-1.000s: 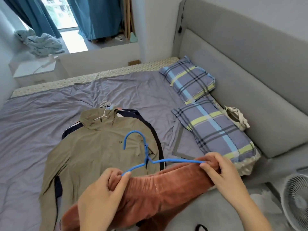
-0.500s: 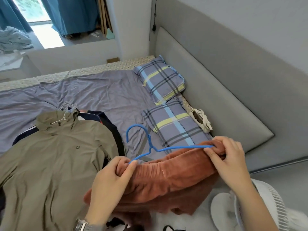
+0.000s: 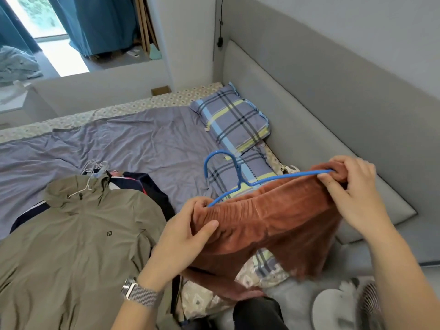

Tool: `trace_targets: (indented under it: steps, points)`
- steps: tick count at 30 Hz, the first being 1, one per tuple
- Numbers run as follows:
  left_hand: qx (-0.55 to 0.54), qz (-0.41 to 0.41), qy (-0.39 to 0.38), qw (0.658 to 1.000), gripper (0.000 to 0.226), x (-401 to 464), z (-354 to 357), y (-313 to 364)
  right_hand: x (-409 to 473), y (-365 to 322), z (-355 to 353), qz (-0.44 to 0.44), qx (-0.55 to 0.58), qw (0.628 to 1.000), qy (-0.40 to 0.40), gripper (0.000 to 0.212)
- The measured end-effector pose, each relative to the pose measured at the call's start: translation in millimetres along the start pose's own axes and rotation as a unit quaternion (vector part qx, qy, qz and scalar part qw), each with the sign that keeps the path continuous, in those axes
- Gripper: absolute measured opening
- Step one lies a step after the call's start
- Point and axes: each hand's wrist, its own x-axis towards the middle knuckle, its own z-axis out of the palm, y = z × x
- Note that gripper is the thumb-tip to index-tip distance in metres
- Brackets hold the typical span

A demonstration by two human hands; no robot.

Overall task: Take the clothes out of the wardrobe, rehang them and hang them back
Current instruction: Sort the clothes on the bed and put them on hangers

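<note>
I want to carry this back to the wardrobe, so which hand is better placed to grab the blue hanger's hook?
Probably the left hand. It grips the rust-brown garment at the blue hanger end nearest the hook, which curves toward that side. The right hand pinches the far end, farther from the hook.

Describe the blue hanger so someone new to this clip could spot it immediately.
Start at the grey headboard and drop to the two hands in front of it. Between them stretches a rust-brown garment; the blue hanger sits in its waistband. Its bright blue hook differs from the white hangers by the olive jacket.
</note>
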Motion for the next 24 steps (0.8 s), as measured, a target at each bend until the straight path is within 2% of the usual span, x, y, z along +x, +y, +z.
trace_targets:
  steps: [9, 14, 16, 19, 22, 24]
  points:
    - [0.065, -0.047, 0.030, 0.996, 0.029, 116, -2, -25, 103, 26, 70, -0.014, -0.011, 0.999, -0.046, 0.043]
    - [0.094, -0.057, 0.105, 0.988, 0.026, 222, -11, -50, 226, 26, 118, -0.050, -0.001, 0.996, -0.080, 0.038]
    - [0.154, -0.096, 0.134, 0.974, 0.034, 251, -4, -77, 264, 27, 153, -0.064, -0.030, 0.994, -0.087, 0.034]
    - [0.219, -0.214, 0.146, 0.941, 0.059, 270, 6, -120, 300, 47, 224, -0.030, -0.087, 0.986, -0.137, 0.037]
    - [0.219, -0.250, 0.128, 0.935, 0.058, 260, 11, -155, 318, 80, 289, 0.028, -0.168, 0.963, -0.208, 0.046]
    - [0.201, -0.273, 0.127, 0.932, 0.053, 242, 10, -175, 319, 95, 320, 0.089, -0.208, 0.933, -0.281, 0.065]
